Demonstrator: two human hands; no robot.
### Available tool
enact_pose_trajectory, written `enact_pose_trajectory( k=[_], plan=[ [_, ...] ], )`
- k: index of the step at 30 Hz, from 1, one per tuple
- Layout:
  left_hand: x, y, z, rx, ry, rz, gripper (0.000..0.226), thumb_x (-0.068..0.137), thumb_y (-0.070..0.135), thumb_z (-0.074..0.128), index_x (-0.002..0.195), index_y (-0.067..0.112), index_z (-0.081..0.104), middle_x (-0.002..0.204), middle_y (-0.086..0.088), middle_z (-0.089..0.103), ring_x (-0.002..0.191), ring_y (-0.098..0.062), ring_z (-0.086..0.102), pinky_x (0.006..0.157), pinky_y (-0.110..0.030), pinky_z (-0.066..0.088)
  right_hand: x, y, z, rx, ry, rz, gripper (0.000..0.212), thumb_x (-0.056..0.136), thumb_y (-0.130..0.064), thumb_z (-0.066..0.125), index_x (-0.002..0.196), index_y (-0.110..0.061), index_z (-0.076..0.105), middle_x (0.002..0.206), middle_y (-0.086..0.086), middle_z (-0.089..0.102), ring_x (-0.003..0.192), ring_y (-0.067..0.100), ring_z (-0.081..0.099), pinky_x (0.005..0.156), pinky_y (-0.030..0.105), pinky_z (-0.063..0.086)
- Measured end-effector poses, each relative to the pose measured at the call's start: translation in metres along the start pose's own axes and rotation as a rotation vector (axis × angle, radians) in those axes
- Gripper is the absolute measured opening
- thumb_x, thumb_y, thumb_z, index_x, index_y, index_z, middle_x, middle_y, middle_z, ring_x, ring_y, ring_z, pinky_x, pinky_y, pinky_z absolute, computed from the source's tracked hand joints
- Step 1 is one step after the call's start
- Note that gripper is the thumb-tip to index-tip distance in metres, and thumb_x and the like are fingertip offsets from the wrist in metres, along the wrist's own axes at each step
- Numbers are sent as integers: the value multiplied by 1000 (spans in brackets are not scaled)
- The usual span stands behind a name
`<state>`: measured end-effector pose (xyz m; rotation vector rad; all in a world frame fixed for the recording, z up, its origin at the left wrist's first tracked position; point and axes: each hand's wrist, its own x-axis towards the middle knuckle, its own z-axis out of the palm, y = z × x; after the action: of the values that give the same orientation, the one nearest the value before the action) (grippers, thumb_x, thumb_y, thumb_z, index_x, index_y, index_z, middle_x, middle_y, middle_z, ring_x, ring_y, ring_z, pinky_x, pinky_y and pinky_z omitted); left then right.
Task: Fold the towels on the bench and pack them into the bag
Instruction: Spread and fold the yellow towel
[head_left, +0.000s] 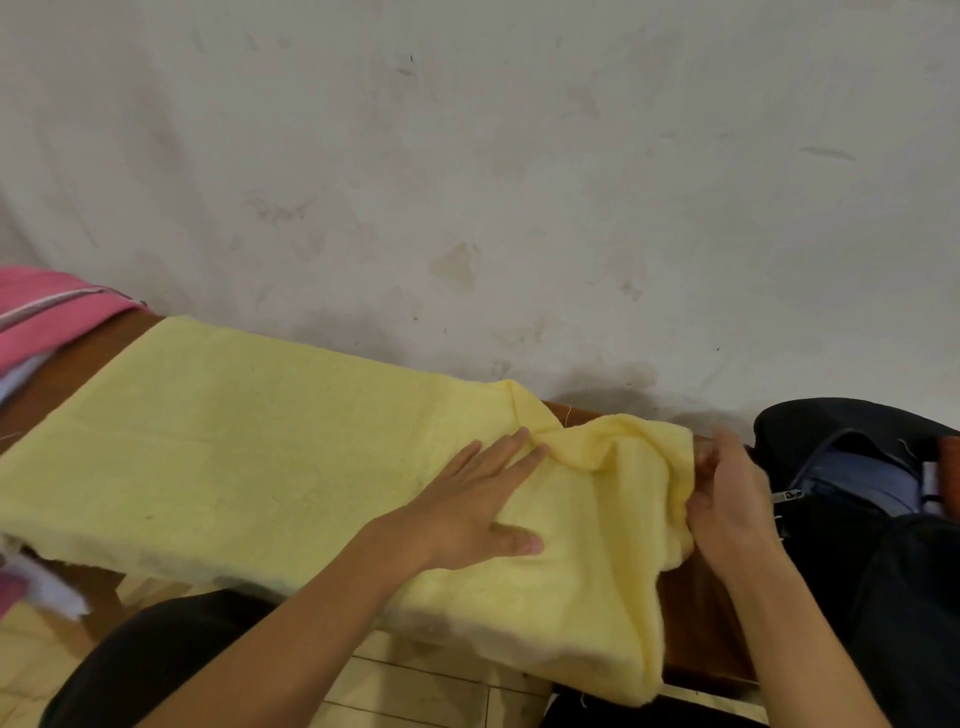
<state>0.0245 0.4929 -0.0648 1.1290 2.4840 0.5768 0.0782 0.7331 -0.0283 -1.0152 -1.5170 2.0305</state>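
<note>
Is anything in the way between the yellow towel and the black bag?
Nothing visible blocks it. The yellow towel lies on the bench, and the black bag sits right beside its bunched end, zipper open. Only the right hand, gripping the towel's edge, is between them.

Wall (467, 182) tight behind the desk (696, 613). Blocked right by the black bag (857, 545), left by pink towel (47, 312). Open above yellow towel (234, 457).

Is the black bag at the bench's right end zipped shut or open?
Open: the black bag gapes at the top, showing a blue-grey lining and a loose zipper pull.
</note>
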Motion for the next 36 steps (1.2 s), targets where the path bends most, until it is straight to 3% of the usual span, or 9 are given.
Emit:
enact_pose_trajectory(
  k=[3, 5, 7, 10, 13, 18, 21, 31, 36],
  plan=[
    [1, -1, 1, 29, -5, 2, 88, 94, 57, 52, 156, 35, -7, 161, 12, -24, 143, 2, -26, 119, -25, -16, 1, 1, -4, -291, 186, -514, 46, 102, -34, 50, 64, -8, 55, 66, -2, 59, 58, 9, 49, 56, 21, 40],
    [1, -2, 1, 42, -10, 4, 84, 94, 58, 51, 157, 35, -1, 161, 12, -23, 144, 1, -26, 119, -26, -15, 1, 0, -7, -337, 246, -658, 36, 101, -34, 53, 83, -6, 67, 81, 1, 66, 70, 3, 55, 63, 9, 41],
    [1, -3, 1, 56, -14, 0, 81, 94, 60, 49, 157, 36, 3, 161, 12, -22, 144, 0, -26, 119, -27, -16, 6, 2, -11, -426, 270, -607, 30, 98, -33, 57, 100, -5, 67, 97, 6, 67, 86, 11, 59, 70, 15, 45],
    [2, -5, 2, 93, -14, 3, 79, 94, 62, 45, 156, 38, 3, 161, 14, -19, 144, 0, -26, 119, -27, -16, 13, 13, -15, -718, 134, -434, 24, 94, -29, 63, 111, -12, 62, 116, 7, 63, 97, 15, 56, 79, 29, 43],
    [3, -4, 2, 115, -25, 5, 77, 95, 63, 43, 156, 39, 3, 161, 15, -19, 144, 1, -26, 119, -28, -17, 8, 19, -16, -1005, 31, -485, 34, 93, -26, 62, 124, -13, 60, 132, 6, 52, 103, 16, 48, 85, 33, 38],
    [2, -7, 3, 196, -35, 4, 75, 96, 67, 31, 156, 38, -2, 161, 14, -22, 143, -2, -29, 120, -34, -16, 2, 19, -9, -1187, -54, -543, 35, 95, -27, 54, 127, -14, 59, 132, 3, 52, 105, 20, 50, 80, 34, 39],
    [2, -9, 1, 229, -50, -3, 79, 93, 72, 29, 155, 39, -6, 160, 15, -24, 143, -2, -30, 120, -37, -16, -1, 25, -6, -1345, -95, -503, 36, 94, -31, 53, 125, -14, 59, 130, 4, 53, 113, 26, 52, 88, 39, 44],
    [-3, -20, -14, 94, -94, -29, 86, 91, 64, 51, 156, 39, -1, 161, 20, -17, 143, 3, -26, 117, -30, -20, -20, 31, -16, -1343, -92, -354, 59, 95, -45, 54, 147, -24, 36, 154, 12, 28, 132, 37, 43, 106, 54, 41],
    [-5, -21, -18, 86, -86, -35, 83, 92, 59, 53, 156, 39, 4, 162, 18, -14, 144, 2, -23, 118, -30, -19, -47, 36, -20, -1286, -79, -326, 59, 95, -46, 56, 147, -27, 35, 153, 4, 33, 131, 28, 45, 103, 46, 45]
  ],
)
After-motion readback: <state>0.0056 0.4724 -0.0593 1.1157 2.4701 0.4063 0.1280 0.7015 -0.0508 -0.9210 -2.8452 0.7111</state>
